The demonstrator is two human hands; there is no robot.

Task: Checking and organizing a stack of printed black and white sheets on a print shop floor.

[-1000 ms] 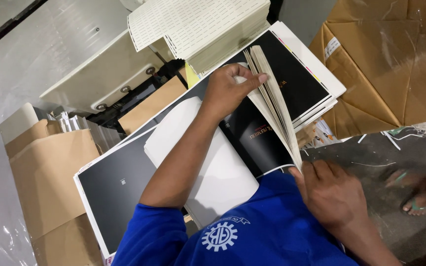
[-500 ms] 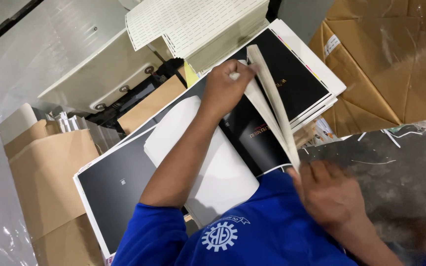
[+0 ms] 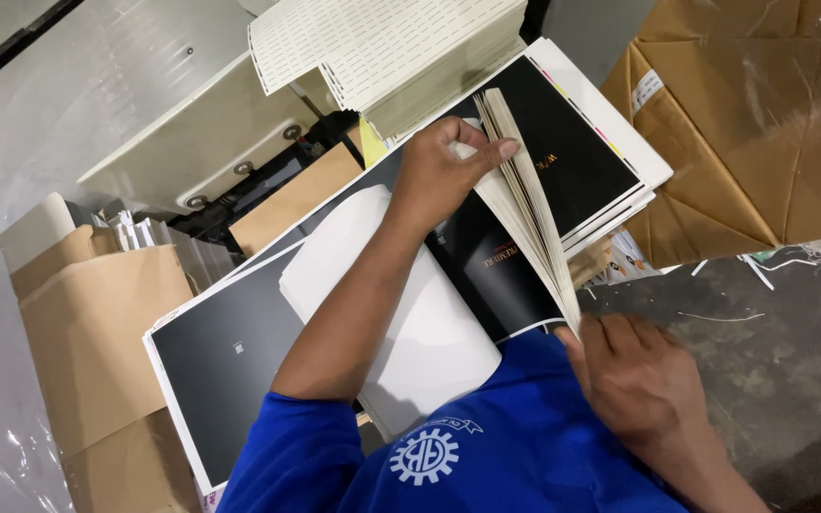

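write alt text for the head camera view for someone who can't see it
A person in a blue shirt fans a lifted bundle of sheets from a stack of large black printed sheets, the left hand gripping the far end and the right hand the near end. Brown paper-wrapped bundles and cardboard sit on either side.

Cream perforated sheet stack (image 3: 382, 47) lies above the hands. Brown cardboard box (image 3: 753, 123) sits right of them; brown paper-wrapped bundle (image 3: 97, 332) to the left. Grey floor (image 3: 791, 370) lower right.
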